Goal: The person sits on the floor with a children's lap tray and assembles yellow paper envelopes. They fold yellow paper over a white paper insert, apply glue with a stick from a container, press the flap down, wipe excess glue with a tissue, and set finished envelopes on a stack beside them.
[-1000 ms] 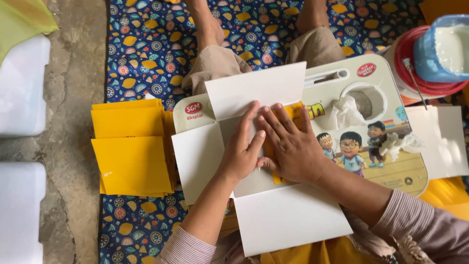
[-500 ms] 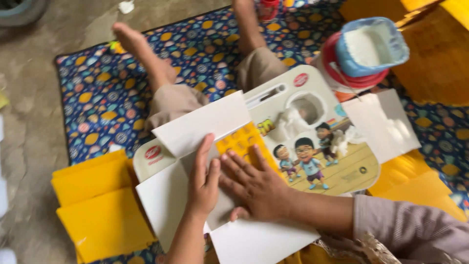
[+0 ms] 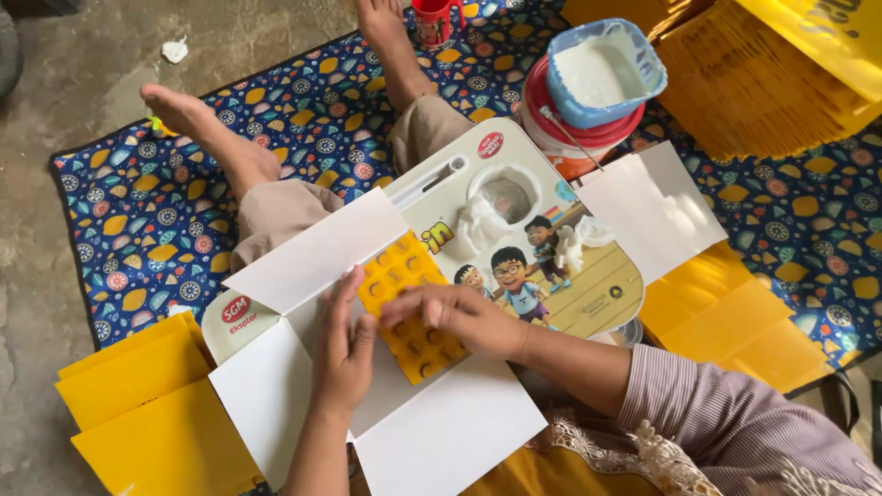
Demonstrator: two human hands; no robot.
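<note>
The white cardboard sheet [image 3: 404,404] lies unfolded on the lap tray [image 3: 588,303] in front of me, its flaps spread out toward my knees and toward my body. A yellow patterned panel [image 3: 409,312] shows in the middle of it, between my two hands. My left hand [image 3: 342,354] lies flat and open on the white card just left of the yellow panel, fingers stretched out and pressing down, gripping nothing. My right hand [image 3: 455,317] rests on the yellow panel with the fingers curled, their tips touching its surface; I cannot tell whether they pinch an edge.

The lap tray is pale, with cartoon children printed on it and a round cup hole near its far edge. Beyond it, to the right, a blue tub [image 3: 602,73] of white paste sits on top of a red bucket [image 3: 574,133]. Another white card sheet [image 3: 652,211] lies just beside the tray on the right. Stacks of yellow folded sheets [image 3: 147,413] lie to my left, and more yellow sheets [image 3: 735,321] to my right. Everything rests on a blue patterned mat [image 3: 119,211], where my bare legs stretch out.
</note>
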